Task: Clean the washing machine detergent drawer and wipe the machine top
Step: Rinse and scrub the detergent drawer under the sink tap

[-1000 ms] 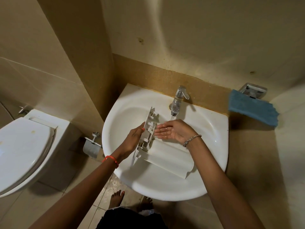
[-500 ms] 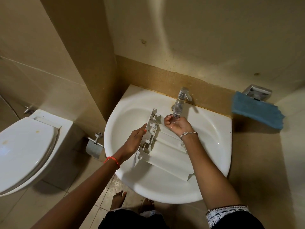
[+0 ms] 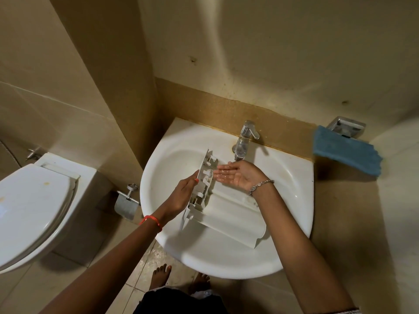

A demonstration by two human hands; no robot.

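Over the sink (image 3: 226, 266), our left hand (image 3: 181, 193) grips the front panel of the detergent drawer (image 3: 231, 214), which lies in the basin between our hands. Our right hand (image 3: 240, 175), flat, wet and palm-up, sits under the tap (image 3: 244, 139); a blue cloth (image 3: 347, 155) hangs farther right.

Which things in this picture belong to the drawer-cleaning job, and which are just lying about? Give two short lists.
In the job: drawer, gripped by the left hand; right hand, open and wet by the tap; sink; blue cloth, probably for wiping.

Lying about: toilet; paper holder.
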